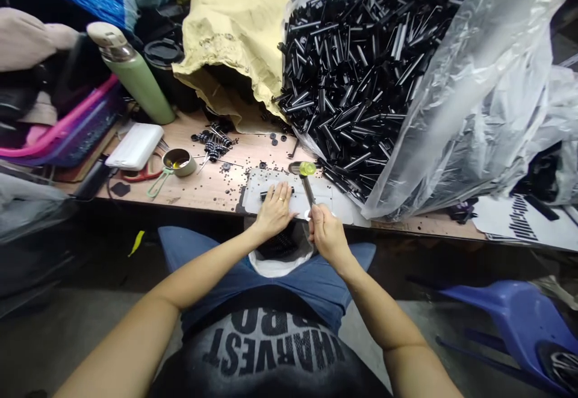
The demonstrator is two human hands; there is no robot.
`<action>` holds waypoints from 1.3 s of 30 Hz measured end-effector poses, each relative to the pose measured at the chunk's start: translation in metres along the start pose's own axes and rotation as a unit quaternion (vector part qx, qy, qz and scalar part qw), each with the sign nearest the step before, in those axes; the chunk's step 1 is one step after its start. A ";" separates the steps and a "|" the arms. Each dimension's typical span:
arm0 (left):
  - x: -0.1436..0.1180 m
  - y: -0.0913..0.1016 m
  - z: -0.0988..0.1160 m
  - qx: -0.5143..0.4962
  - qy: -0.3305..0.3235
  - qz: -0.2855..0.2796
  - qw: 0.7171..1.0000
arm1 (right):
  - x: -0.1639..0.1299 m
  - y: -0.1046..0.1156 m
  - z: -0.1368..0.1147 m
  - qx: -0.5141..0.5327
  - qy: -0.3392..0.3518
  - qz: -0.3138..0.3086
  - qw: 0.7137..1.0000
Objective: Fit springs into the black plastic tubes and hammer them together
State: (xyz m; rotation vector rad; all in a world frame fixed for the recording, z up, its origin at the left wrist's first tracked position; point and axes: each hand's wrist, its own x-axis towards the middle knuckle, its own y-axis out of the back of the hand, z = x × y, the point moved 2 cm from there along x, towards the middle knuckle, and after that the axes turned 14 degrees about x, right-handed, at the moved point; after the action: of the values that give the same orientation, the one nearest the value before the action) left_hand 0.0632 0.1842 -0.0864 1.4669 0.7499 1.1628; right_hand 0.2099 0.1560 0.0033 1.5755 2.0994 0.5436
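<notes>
- Two hands are seen at the front edge of the workbench: the left hand is laid flat, fingers spread, on a black tube, so it is kept steady on the white board.
- One small mallet with a yellow head is grasped by the right hand, head raised just beside the tube.
- One large heap of black tubes, too many to count, is kept within reach in a clear bag at the back right.

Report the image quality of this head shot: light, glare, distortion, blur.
Head view: bright overhead light on the bench, with white glare across the clear plastic bag; strong wide-angle bending curves the table edge and stretches the forearms; the floor below is dim; the left hand, the right hand and the hammer look fairly sharp.
</notes>
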 end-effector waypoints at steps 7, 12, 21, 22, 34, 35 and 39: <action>0.006 -0.008 -0.003 -0.021 -0.019 0.000 1.000 | 0.025 -0.028 -0.009 -0.220 0.013 -0.118 0.968; 0.007 0.007 -0.003 -0.043 0.010 -0.003 0.999 | 0.072 0.008 0.004 -0.255 -0.022 0.000 0.967; 0.052 0.037 0.013 -0.074 -0.021 0.086 0.993 | 0.075 0.017 0.062 -0.367 0.039 0.002 0.930; 0.079 0.035 0.009 -0.061 -0.012 0.056 0.997 | 0.075 0.018 0.064 -0.364 0.057 0.015 0.930; 0.140 0.022 -0.027 -0.015 0.036 -0.068 0.997 | -0.006 0.025 0.107 -0.205 -0.101 -0.311 0.922; 0.130 0.029 -0.031 -0.043 0.059 -0.056 0.996 | -0.011 0.022 0.107 -0.211 -0.109 -0.305 0.922; 0.078 0.052 -0.036 -0.364 0.166 -0.084 0.912 | -0.015 0.012 0.078 -0.120 -0.049 -0.328 0.936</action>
State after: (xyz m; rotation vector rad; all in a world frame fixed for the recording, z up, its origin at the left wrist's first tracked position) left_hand 0.0475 0.2554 -0.0171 0.5784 0.5558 1.3762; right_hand 0.2680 0.1476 -0.0517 0.6825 2.2071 0.4424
